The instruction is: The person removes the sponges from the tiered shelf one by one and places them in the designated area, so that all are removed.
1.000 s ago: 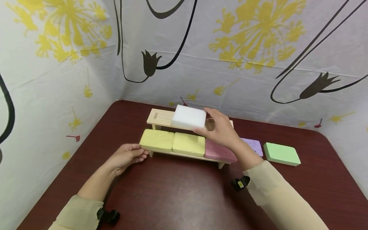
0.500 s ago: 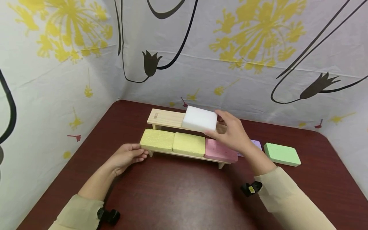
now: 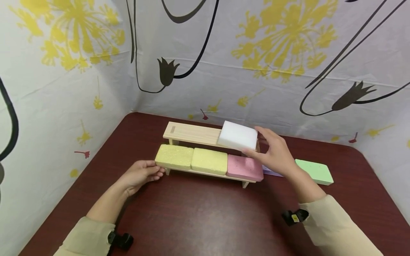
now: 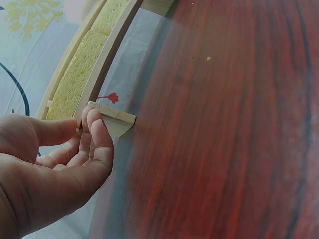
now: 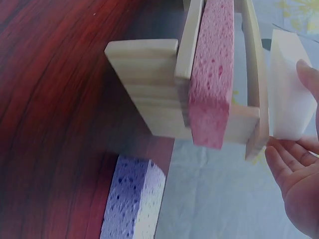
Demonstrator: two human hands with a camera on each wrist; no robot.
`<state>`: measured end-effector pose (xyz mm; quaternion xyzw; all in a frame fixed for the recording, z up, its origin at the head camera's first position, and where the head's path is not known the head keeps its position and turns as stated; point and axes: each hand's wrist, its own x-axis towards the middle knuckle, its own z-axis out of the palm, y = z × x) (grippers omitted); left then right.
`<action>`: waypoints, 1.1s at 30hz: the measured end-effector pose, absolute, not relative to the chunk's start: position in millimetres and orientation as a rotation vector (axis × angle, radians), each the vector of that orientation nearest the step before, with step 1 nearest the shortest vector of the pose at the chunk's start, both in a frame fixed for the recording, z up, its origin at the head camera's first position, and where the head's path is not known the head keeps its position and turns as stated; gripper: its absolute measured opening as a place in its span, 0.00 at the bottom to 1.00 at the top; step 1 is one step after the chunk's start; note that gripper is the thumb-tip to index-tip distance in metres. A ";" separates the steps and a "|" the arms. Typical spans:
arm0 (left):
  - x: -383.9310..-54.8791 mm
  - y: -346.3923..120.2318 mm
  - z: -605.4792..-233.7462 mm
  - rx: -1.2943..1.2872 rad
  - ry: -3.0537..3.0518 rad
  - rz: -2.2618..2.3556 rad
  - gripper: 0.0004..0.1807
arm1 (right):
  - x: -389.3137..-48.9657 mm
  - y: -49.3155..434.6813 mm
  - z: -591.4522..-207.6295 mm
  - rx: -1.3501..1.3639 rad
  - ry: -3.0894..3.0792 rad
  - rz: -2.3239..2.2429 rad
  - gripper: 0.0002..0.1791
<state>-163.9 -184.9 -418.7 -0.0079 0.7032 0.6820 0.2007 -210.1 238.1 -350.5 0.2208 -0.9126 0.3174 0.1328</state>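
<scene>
My right hand (image 3: 273, 151) grips a white sponge (image 3: 238, 135) by its right side, at the right end of the upper shelf of a two-tier wooden rack (image 3: 192, 133). In the right wrist view the white sponge (image 5: 289, 89) is slightly tilted, very close to the shelf; whether it touches is hard to tell. My left hand (image 3: 144, 174) pinches the left end of the lower shelf, with the thumb at its edge in the left wrist view. Along that shelf lie one yellow sponge (image 3: 174, 155), another yellow sponge (image 3: 209, 160) and a pink sponge (image 3: 245, 167).
To the rack's right, a purple sponge (image 3: 270, 171) lies on the dark red table (image 3: 198, 213), partly covered by my right hand. Further right is a green sponge (image 3: 314, 171), partly behind my right forearm. A patterned white cloth (image 3: 205, 71) hangs behind the table.
My right hand has moved the white sponge rightward along the upper shelf, from near its middle to its right end. My left hand stays at the lower shelf's left end.
</scene>
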 end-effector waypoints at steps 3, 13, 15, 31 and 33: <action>-164.0 -184.7 -418.5 -0.022 1.963 1.907 0.17 | -206.2 246.0 -351.0 0.608 -2.655 0.906 0.47; -163.8 -184.8 -418.4 -0.018 1.967 1.903 0.18 | -195.1 270.9 -353.9 0.578 -2.607 0.893 0.44; -163.8 -185.0 -418.9 -0.017 1.970 1.901 0.18 | -192.5 274.7 -353.9 0.571 -2.606 0.888 0.44; -164.4 -185.8 -421.3 -0.004 1.971 1.903 0.18 | -174.1 305.9 -362.8 0.476 -2.587 0.839 0.43; -164.6 -185.8 -421.6 -0.006 1.970 1.903 0.18 | -172.1 308.8 -364.1 0.476 -2.592 0.849 0.43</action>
